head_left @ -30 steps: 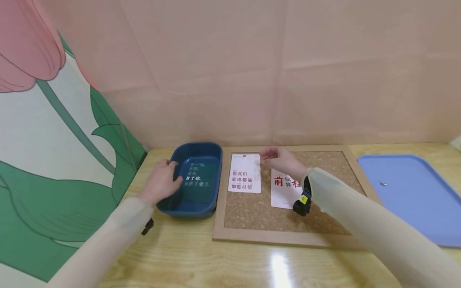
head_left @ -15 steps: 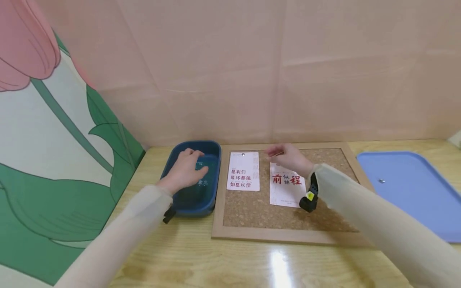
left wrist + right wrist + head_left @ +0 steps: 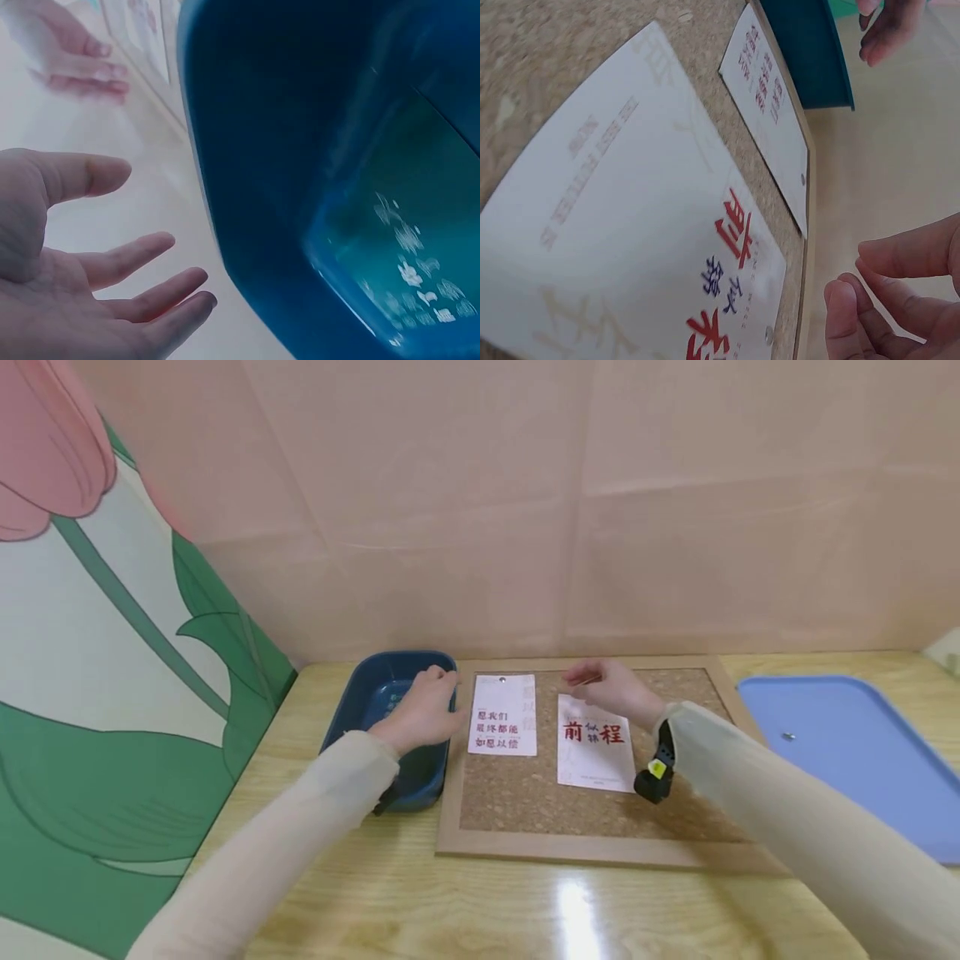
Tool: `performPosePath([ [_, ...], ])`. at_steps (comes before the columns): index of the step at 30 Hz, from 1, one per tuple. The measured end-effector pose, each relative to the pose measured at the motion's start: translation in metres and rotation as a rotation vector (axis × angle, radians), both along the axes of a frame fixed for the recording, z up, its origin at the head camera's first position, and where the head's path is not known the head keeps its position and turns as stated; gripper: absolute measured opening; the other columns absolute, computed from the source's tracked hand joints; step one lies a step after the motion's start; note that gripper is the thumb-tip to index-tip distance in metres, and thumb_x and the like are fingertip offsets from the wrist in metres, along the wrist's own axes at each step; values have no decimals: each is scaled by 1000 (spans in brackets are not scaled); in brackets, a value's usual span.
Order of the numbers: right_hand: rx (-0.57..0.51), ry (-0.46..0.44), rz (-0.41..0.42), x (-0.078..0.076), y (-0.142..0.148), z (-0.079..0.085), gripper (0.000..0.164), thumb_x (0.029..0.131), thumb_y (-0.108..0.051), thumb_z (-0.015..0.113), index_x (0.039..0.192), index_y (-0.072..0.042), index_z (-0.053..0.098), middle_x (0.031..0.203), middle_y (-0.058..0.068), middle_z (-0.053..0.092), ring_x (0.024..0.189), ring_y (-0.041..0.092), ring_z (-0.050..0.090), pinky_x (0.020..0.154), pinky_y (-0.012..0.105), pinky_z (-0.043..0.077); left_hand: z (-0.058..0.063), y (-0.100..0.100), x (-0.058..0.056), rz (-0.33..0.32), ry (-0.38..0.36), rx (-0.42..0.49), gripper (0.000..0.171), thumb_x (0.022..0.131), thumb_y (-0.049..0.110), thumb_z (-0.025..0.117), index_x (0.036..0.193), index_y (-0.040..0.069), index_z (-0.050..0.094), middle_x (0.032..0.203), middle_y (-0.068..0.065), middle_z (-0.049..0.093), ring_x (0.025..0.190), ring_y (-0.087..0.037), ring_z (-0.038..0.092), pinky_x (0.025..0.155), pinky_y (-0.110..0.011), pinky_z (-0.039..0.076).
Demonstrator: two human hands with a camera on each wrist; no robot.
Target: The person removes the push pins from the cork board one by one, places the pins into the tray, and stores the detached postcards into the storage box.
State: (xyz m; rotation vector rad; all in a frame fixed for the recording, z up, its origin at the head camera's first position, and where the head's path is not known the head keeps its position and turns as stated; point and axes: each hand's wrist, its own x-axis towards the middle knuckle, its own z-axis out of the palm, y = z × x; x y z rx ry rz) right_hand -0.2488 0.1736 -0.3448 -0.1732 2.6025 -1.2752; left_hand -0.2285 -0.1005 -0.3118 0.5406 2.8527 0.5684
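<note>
My left hand (image 3: 422, 717) hovers over the right side of a blue plastic bin (image 3: 358, 687), its fingers loosely spread and holding nothing. A dark green sheet with white characters (image 3: 420, 277) lies inside the bin. My right hand (image 3: 613, 692) hangs above the top edge of a white card (image 3: 596, 762) with red and dark characters on the corkboard (image 3: 517, 806). Thumb and fingertips are close together, with nothing visible between them. A round metal thumbtack (image 3: 769, 335) shows at that card's top. Left of it, another white card (image 3: 501, 718) carries a thumbtack (image 3: 502, 680) too.
Right of the board lies a light blue tray (image 3: 832, 718) bearing a small metal thumbtack (image 3: 787, 736). The board's wooden frame (image 3: 555, 847) borders the bin. A pinkish cloth backdrop (image 3: 450, 527) stands behind the table, and a flower-patterned panel (image 3: 112, 693) at left.
My left hand has moved from the bin's left rim across to its right side. My right hand has shifted slightly right, uncovering more of the right card.
</note>
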Motion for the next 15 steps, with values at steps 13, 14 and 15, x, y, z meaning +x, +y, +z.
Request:
performPosePath([
  [13,40,-33,-5,2,17,-8,38,95,-8,53,132,2,52,128,24,54,112,35,54,95,44,47,-1,34,6,-60,-46,-34,59,95,26,56,144,-1,37,147,-23,35,139,-34,31,113,-43,30],
  [14,47,-32,-7,2,18,-9,38,95,-9,53,132,2,52,128,24,54,111,34,54,94,44,47,-1,36,6,-68,-48,-42,60,95,27,56,145,-1,37,147,-23,36,138,-33,33,112,-43,31],
  [15,50,-36,-11,2,19,-10,39,95,-9,53,133,1,52,128,24,54,111,34,54,93,43,48,-2,39,5,-78,-50,-46,60,95,27,56,145,-1,36,146,-23,38,135,-33,37,111,-42,33],
])
